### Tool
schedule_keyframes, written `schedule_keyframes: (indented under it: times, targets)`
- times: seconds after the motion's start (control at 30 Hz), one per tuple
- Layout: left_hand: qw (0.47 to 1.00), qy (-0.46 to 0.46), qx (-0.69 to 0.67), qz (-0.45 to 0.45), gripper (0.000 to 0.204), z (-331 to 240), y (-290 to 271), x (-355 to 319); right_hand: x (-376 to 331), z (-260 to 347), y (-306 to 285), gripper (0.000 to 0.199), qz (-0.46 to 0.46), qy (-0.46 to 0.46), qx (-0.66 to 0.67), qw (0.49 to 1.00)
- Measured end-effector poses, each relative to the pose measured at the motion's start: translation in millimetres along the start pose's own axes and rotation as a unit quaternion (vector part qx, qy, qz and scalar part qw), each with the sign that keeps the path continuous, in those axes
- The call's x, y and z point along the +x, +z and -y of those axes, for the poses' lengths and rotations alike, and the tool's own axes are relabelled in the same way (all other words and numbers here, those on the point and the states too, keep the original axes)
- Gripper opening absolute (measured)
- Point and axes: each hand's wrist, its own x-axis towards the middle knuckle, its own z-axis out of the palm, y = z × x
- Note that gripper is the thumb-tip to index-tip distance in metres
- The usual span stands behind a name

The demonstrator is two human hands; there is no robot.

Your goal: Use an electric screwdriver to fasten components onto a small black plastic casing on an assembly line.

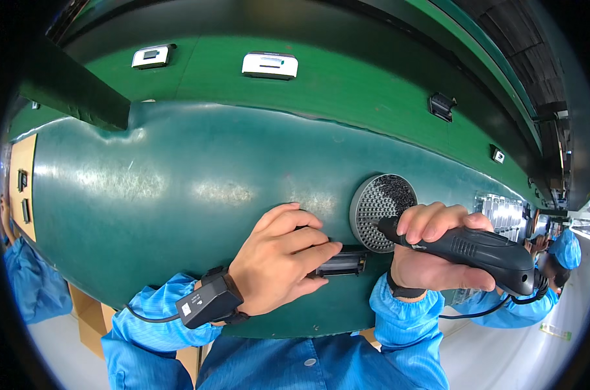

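Observation:
My right hand (431, 250) is wrapped round a black electric screwdriver (487, 252), which has a coiled cord at its back end. The screwdriver's front end points left, over a round grey dish (355, 218) with a dimpled bottom and many small dark screws heaped on its far side. The dish hides or blurs the exact tip. Left of the dish, my left hand (285, 257) grips a black plastic housing (344, 262) on the table, fingers bent over it. Most of the housing's left part lies hidden under that hand.
A green conveyor belt (347, 84) runs beyond the green table (178, 221), carrying white-and-black devices (270, 65) and a black housing (442, 106). Clear plastic trays (500, 211) stand at right. A dark green post (80, 97) juts in at left. Co-workers in blue sit on both sides.

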Motion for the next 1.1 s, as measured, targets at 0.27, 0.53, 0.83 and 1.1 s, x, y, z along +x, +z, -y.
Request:
schedule_keyframes:
  times: [0.27, 0.53, 0.83, 1.1]
  targets:
    - [1.000, -0.010, 0.006, 0.017, 0.059, -10.8, -8.8, 4.4, 5.1, 34.5, -4.6, 0.081, -0.058, 0.044, 0.110, 0.991]
    - [0.997, 0.041, -0.048, -0.050, 0.034, -21.8, 5.9, 11.2, -0.6, 66.4, 13.4, 0.079, -0.026, 0.156, 0.217, 0.963]
    - [0.998, 0.024, -0.038, -0.049, 0.019, -29.9, -0.5, 13.6, 4.1, 66.6, 7.6, 0.077, -0.079, 0.177, 0.233, 0.953]
    - [0.998, 0.014, -0.028, -0.057, 0.019, -30.0, 2.4, 8.7, -3.9, 65.6, 9.8, 0.077, -0.043, 0.180, 0.234, 0.954]
